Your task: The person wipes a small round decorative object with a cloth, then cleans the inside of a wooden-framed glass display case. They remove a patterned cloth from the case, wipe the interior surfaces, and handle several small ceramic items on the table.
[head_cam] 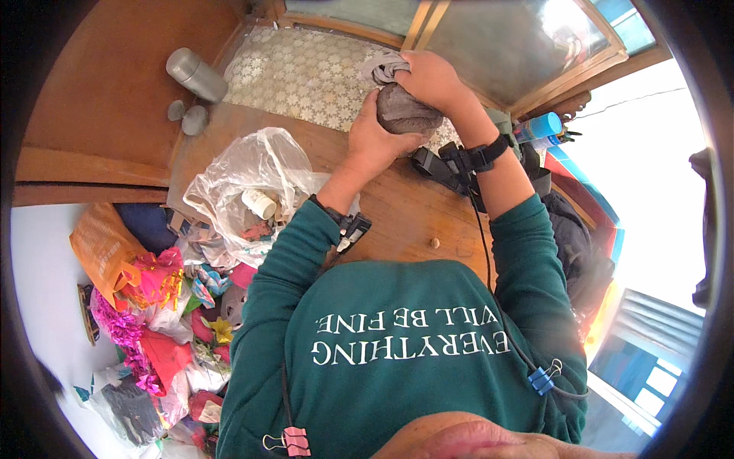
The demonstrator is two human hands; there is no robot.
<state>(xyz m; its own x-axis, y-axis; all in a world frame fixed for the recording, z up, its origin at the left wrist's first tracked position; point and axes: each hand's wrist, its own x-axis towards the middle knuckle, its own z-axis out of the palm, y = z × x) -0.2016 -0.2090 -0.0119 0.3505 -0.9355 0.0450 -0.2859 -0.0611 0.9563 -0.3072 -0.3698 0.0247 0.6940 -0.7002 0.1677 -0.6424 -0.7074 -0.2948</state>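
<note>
My left hand holds a dark brownish-grey rounded object, its thumb and fingers spread around the sides. What exactly this object is, I cannot tell. Bunched grey cloth sticks out from under the fingers of my right hand, which presses it at the object's upper edge. Both hands are close together above the far part of the wooden tabletop, near a pale floral-patterned covering. Black straps with small devices are fastened on both wrists.
A grey metal flask stands at the far left, with two small round grey pieces beside it. Nearer is a clear plastic bag with a white bottle. Colourful bags and decorations pile up at left. Blue-capped cans stand right.
</note>
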